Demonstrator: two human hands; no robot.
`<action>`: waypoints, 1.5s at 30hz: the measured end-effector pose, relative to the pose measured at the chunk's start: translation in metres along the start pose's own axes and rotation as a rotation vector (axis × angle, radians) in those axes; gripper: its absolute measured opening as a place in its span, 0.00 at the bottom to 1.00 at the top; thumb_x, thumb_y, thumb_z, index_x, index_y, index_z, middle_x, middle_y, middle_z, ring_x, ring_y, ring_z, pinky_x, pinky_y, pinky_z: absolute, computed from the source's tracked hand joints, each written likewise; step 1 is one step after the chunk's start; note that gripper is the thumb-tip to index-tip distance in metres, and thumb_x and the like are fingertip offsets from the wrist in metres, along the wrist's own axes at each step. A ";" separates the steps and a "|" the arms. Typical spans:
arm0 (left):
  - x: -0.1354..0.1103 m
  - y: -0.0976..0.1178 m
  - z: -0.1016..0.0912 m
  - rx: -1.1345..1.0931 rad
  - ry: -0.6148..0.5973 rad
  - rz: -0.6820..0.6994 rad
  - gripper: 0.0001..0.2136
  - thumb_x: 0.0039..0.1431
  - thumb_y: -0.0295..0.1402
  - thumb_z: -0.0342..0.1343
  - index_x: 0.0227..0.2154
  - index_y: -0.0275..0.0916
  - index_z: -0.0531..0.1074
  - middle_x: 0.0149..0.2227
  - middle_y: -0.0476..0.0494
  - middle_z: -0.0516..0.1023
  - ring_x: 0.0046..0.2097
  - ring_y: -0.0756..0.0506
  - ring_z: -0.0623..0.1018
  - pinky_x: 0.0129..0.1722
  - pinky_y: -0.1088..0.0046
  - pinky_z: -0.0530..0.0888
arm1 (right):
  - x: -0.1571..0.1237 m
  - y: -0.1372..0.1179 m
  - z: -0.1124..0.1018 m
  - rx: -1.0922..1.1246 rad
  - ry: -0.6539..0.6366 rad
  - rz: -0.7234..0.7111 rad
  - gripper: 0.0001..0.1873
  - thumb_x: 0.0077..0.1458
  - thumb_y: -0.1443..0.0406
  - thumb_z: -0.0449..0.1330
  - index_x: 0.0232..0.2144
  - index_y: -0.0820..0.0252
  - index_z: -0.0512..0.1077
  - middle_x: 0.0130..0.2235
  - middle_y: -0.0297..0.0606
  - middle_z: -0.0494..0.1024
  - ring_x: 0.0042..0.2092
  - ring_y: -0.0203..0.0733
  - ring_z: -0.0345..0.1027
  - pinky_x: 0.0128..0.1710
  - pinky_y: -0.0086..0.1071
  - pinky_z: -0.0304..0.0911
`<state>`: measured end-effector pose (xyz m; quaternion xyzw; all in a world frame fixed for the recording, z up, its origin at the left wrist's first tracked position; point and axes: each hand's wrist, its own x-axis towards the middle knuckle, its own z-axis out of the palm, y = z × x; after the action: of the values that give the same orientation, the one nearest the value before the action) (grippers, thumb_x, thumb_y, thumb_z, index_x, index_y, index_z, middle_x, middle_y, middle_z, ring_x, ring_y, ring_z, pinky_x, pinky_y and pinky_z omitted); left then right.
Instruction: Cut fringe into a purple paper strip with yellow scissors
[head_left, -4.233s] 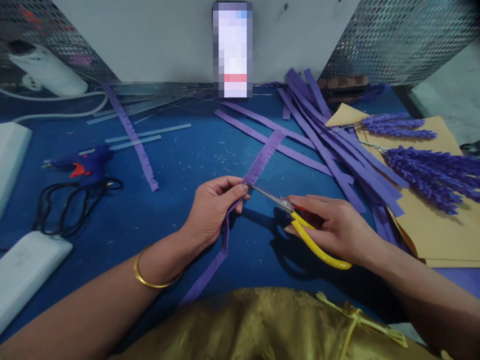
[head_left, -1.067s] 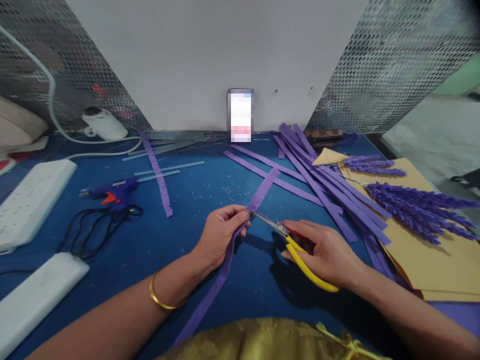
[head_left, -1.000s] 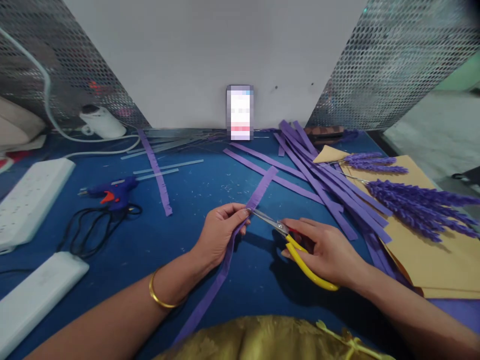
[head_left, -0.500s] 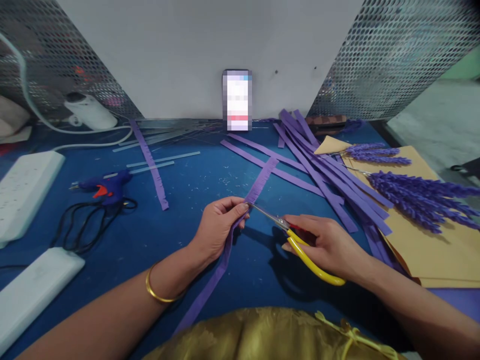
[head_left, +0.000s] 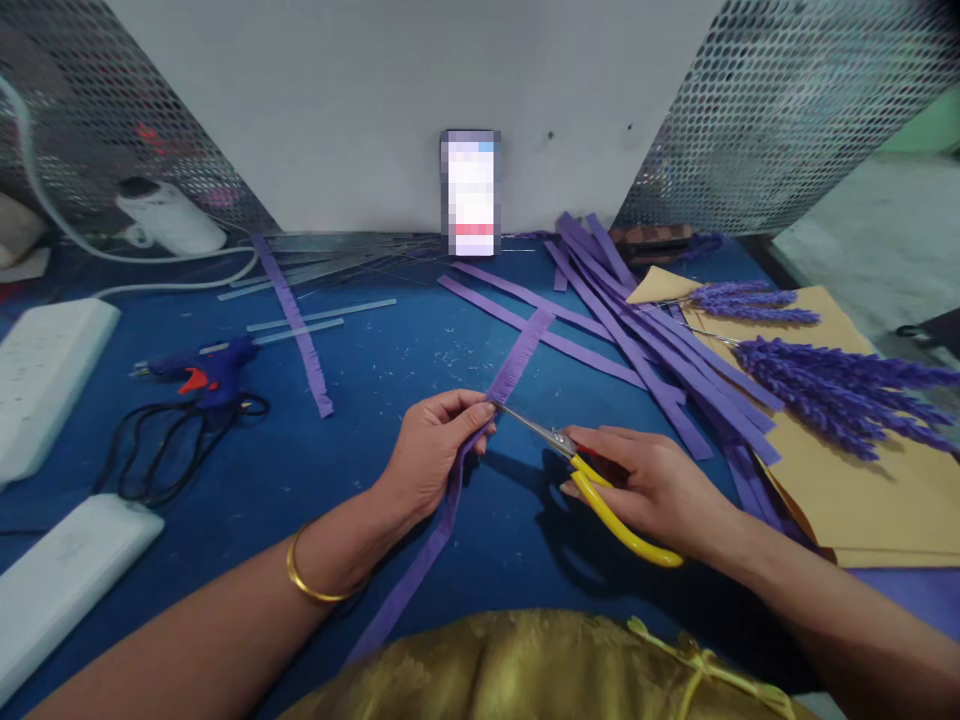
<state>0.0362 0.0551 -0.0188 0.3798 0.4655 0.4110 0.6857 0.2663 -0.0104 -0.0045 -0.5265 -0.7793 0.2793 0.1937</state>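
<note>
1. Paper strip (head_left: 517,355), long, purple, fringed along its far part, is held up off the blue felt-covered bench (head_left: 360,420). It is not lying flat where it is gripped.
2. The long axis is diagonal. The near end is low by the person's gold garment, the strip runs up through the left hand (head_left: 431,455), and the far end points away and to the right, resting over other strips.
3. The left-hand fingers (head_left: 469,408) are pinched together on the paper strip, thumb on top. The fringed part starts just beyond the fingertips.
4. The right hand (head_left: 652,485) is wrapped around the yellow-handled metal scissors (head_left: 600,490), with its fingers closed on the handle loops.
5. Key relation: the scissors come in from the right, blades pointing left and away, roughly crosswise to the strip's axis. The blade tips meet the strip's right edge just beside the left thumb tip. The blades look narrow, and I cannot tell whether they are fully closed.
6. The left hand is the nearer hand to the strip and is touching it. The right hand reaches it only through the blades.
7. Around this, a pile of loose flat purple paper strips (head_left: 645,340) lies to the right. Finished purple paper lavender sprigs (head_left: 832,385) lie on a tan paper sheet (head_left: 862,500) at far right.
8. On the left, well apart, are a blue hot-glue gun (head_left: 199,365) with a black cord, a single purple fringed strip (head_left: 296,330), and a white power strip (head_left: 45,360). A phone (head_left: 470,192) leans on the back wall.
</note>
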 end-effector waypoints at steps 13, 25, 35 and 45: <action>0.001 -0.003 -0.001 0.008 -0.033 0.004 0.07 0.49 0.34 0.68 0.26 0.36 0.79 0.22 0.52 0.76 0.20 0.57 0.70 0.22 0.82 0.65 | -0.001 0.001 0.001 -0.009 0.007 -0.008 0.18 0.63 0.54 0.59 0.47 0.60 0.75 0.28 0.35 0.72 0.28 0.38 0.65 0.28 0.30 0.57; 0.001 -0.002 -0.002 0.002 -0.038 0.005 0.08 0.49 0.35 0.69 0.26 0.36 0.79 0.22 0.52 0.75 0.21 0.57 0.69 0.22 0.82 0.65 | -0.001 0.001 -0.001 -0.020 0.016 -0.027 0.18 0.63 0.55 0.59 0.47 0.61 0.76 0.27 0.34 0.72 0.27 0.38 0.65 0.28 0.29 0.57; 0.003 -0.001 -0.003 -0.003 -0.060 -0.016 0.08 0.51 0.34 0.67 0.23 0.36 0.77 0.21 0.51 0.74 0.21 0.56 0.69 0.23 0.82 0.65 | -0.002 0.005 0.001 0.056 0.008 0.007 0.17 0.60 0.54 0.61 0.44 0.59 0.78 0.33 0.39 0.79 0.31 0.40 0.70 0.32 0.30 0.63; 0.001 0.001 -0.002 -0.025 -0.066 -0.038 0.09 0.48 0.36 0.70 0.27 0.36 0.79 0.23 0.51 0.75 0.22 0.56 0.70 0.23 0.82 0.66 | -0.001 0.009 0.004 0.116 0.019 0.059 0.16 0.59 0.54 0.62 0.43 0.58 0.79 0.38 0.41 0.82 0.35 0.42 0.74 0.35 0.30 0.67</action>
<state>0.0345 0.0570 -0.0189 0.3757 0.4446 0.3907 0.7131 0.2709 -0.0099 -0.0137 -0.5397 -0.7442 0.3244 0.2230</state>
